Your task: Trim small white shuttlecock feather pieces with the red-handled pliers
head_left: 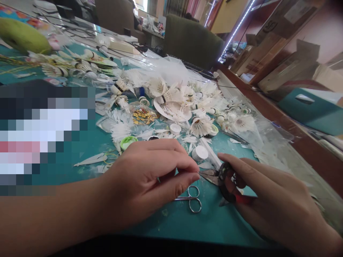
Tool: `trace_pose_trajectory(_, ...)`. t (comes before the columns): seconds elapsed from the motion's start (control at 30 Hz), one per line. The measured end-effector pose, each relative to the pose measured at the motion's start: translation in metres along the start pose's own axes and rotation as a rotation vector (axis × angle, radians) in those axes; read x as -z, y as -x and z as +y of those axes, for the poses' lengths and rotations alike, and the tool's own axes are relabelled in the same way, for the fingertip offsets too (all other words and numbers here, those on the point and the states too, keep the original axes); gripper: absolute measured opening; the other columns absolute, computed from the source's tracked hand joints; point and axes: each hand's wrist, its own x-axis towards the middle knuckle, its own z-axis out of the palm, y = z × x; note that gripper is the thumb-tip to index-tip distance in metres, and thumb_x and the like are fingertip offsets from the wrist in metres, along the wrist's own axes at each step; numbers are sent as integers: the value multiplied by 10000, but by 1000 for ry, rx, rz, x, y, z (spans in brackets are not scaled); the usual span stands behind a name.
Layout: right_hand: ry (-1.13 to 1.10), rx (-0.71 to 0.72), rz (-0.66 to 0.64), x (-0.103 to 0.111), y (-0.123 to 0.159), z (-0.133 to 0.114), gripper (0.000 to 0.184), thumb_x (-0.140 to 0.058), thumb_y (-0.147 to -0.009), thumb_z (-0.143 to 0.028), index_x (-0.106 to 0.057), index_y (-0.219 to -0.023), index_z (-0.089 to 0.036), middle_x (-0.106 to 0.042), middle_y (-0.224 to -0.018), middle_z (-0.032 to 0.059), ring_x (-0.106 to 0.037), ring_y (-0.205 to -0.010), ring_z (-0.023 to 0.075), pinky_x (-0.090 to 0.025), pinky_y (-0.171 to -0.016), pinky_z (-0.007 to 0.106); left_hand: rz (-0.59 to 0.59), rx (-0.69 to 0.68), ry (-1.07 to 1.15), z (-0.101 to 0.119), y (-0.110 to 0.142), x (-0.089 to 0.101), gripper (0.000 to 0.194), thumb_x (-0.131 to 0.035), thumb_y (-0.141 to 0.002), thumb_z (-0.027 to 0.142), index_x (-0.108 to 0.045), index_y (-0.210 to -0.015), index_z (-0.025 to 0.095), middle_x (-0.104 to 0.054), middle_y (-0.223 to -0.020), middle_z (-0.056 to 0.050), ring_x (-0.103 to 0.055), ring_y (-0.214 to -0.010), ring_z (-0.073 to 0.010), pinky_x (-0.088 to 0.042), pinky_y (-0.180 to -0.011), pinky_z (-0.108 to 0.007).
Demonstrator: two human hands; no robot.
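Observation:
My left hand point(158, 175) reaches in over the green mat, thumb and forefinger pinched together. Something thin and dark shows at those fingertips, too small to name. The tips of a pair of pliers point(211, 177) meet it there. My right hand point(281, 192) is wrapped round the red and black handles of these pliers. Below my left fingertips lie small metal scissors point(183, 198), their blades partly hidden by that hand. A white round cap point(199, 153) rests just beyond the pliers.
Feather shuttlecocks point(201, 125) and loose feathers crowd the green mat point(171, 225). Among them are a white plate point(175, 113), gold-coloured bits point(143, 116) and a green-filled pot point(128, 142). A teal box point(311, 110) stands at right. Pixelation hides an area at left.

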Motion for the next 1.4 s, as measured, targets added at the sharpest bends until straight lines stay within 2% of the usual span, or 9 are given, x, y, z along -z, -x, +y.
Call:
trace_pose_trajectory(0.27, -7, 11, -3, 0, -2, 1, 283, -457, -1035, -159, -577, -1288, -117, -738, -812, 50, -671, -592, 140, -477, -511, 255, 12, 27, 0, 1, -1, -3, 100, -707, -906, 41, -745, -945, 124, -697, -841, 11, -664, -744, -74, -541, -678, -174)
trace_pose_trajectory(0.37, -48, 10, -21, 1, -3, 0, 294, -460, -1032, -160, -569, -1303, -126, -731, -795, 44, -644, -560, 137, -463, -486, 247, 29, 50, 12, 3, -1, -3, 124, -636, -880, 36, -716, -891, 130, -662, -798, 11, -623, -687, -88, -524, -621, -217)
trace_pose_trajectory(0.47, -76, 2, -31, 2, -3, -1, 311, -470, -1021, -145, -564, -1317, -129, -726, -789, 42, -641, -566, 148, -477, -504, 261, 27, 76, 16, 4, -2, -2, 195, -562, -860, 40, -608, -715, 163, -564, -681, 34, -528, -620, -85, -448, -555, -233)
trace_pose_trajectory(0.57, -85, 0, -36, 2, -2, -3, 319, -483, -1016, -146, -553, -1327, -138, -721, -784, 35, -623, -548, 150, -478, -504, 273, 41, 90, 2, 4, -1, -2, 322, -573, -889, 58, -476, -603, 171, -447, -590, 60, -420, -548, -67, -347, -499, -238)
trace_pose_trajectory(0.7, -102, -3, -41, 0, -2, -2, 320, -497, -1008, -136, -559, -1322, -147, -706, -768, 21, -580, -514, 138, -454, -484, 271, 65, 76, 8, 3, 3, -5, 149, -627, -839, 42, -617, -776, 177, -574, -711, 43, -532, -632, -86, -436, -573, -241)
trace_pose_trajectory(0.77, -109, -5, -41, 0, -1, -2, 320, -506, -1008, -139, -561, -1324, -142, -705, -775, 22, -579, -523, 138, -460, -495, 270, 29, 82, -3, 3, 5, -5, 133, -637, -832, 47, -648, -857, 177, -611, -759, 31, -567, -666, -102, -471, -601, -254)
trace_pose_trajectory(1.2, -57, 27, -53, -3, 0, -2, 317, -497, -1026, -164, -578, -1324, -96, -691, -766, 31, -607, -545, 145, -463, -484, 260, -55, 108, -30, 5, 2, -2, 150, -624, -833, 16, -630, -785, 158, -587, -742, 39, -545, -666, -78, -470, -597, -208)
trace_pose_trajectory(1.4, -70, 13, -62, -5, 0, -3, 325, -497, -1036, -182, -564, -1349, -125, -683, -757, 14, -603, -543, 143, -451, -485, 257, -23, 139, -37, 4, 0, -5, 142, -626, -801, 41, -621, -764, 178, -576, -701, 53, -539, -621, -77, -451, -547, -200)
